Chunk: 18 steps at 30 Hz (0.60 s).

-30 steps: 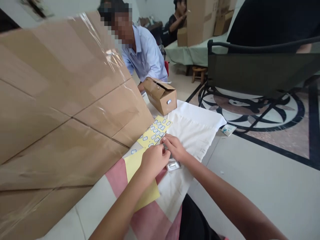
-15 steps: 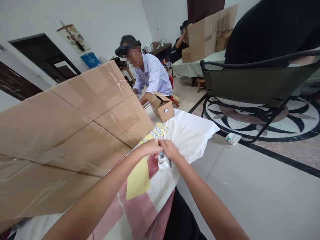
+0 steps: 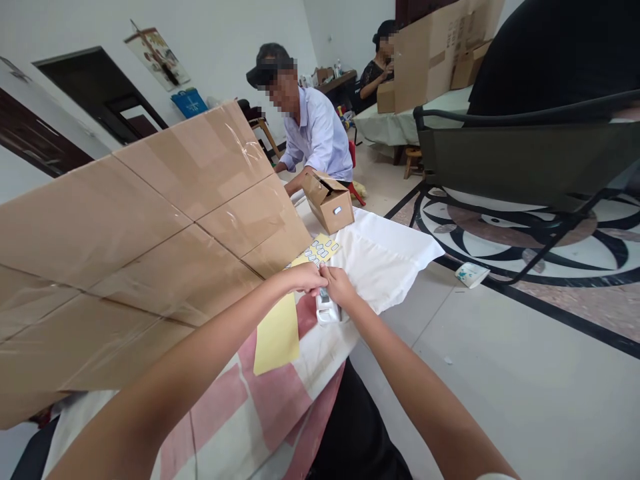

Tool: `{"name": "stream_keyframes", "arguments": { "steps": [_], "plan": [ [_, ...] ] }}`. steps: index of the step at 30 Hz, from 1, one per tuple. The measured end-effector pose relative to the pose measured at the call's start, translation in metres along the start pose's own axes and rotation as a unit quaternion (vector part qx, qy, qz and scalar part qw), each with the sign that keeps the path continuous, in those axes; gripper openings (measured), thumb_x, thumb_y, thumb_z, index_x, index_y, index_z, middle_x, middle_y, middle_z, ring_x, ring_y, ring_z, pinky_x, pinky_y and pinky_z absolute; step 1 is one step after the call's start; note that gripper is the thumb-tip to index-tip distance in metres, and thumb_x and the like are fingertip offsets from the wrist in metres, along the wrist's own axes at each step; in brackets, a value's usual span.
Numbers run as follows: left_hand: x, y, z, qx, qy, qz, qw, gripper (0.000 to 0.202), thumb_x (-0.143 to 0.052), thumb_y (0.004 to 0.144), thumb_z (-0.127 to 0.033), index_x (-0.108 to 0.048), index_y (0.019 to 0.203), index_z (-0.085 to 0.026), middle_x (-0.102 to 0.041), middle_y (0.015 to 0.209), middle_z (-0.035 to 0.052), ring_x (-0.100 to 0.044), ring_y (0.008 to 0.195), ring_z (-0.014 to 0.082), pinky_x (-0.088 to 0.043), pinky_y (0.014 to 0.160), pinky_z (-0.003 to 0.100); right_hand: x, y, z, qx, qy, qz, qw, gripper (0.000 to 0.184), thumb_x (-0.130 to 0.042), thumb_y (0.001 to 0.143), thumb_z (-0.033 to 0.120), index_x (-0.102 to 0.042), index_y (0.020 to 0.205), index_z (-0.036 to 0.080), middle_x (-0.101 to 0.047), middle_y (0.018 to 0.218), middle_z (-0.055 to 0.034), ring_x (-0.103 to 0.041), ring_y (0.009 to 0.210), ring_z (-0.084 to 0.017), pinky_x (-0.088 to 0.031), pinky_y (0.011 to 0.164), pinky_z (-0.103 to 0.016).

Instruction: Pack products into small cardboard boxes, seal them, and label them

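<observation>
My left hand and my right hand meet over a small white device lying on the cloth-covered table. Both hands are closed in a pinch at the top of the device; what the fingertips hold is too small to make out. A blank yellow backing sheet lies under my left wrist. Just beyond my hands lies a yellow sheet with several small blue-edged stickers.
A large taped cardboard panel leans along the left. A small open cardboard box stands at the table's far end, by a seated person in a light shirt. A dark folding chair stands right; a small carton lies on the floor.
The view has risen and pulled back, so more of the room shows. My hands stay together on the white device, shifted slightly toward the sticker sheet.
</observation>
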<state>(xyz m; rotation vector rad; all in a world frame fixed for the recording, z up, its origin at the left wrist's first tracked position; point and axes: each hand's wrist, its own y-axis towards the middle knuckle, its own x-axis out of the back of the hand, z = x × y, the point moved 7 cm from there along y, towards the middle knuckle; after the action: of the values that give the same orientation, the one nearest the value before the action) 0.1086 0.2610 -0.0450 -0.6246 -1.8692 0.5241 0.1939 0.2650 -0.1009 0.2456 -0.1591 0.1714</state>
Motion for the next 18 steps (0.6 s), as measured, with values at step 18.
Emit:
{"name": "stream_keyframes", "arguments": {
  "steps": [18],
  "plan": [
    [-0.0025, -0.0017, 0.002, 0.052, 0.0, -0.038, 0.998, 0.036, -0.064, 0.095, -0.042, -0.058, 0.072, -0.015, -0.049, 0.058, -0.0068, -0.038, 0.045, 0.0057, -0.034, 0.045, 0.02, 0.0046, -0.0034, 0.0006, 0.0, 0.032, -0.059, 0.998, 0.071, -0.028, 0.098, 0.072, -0.058, 0.059, 0.021, -0.065, 0.061, -0.0048, -0.057, 0.061, -0.018, -0.041, 0.063, -0.029]
  ]
}}
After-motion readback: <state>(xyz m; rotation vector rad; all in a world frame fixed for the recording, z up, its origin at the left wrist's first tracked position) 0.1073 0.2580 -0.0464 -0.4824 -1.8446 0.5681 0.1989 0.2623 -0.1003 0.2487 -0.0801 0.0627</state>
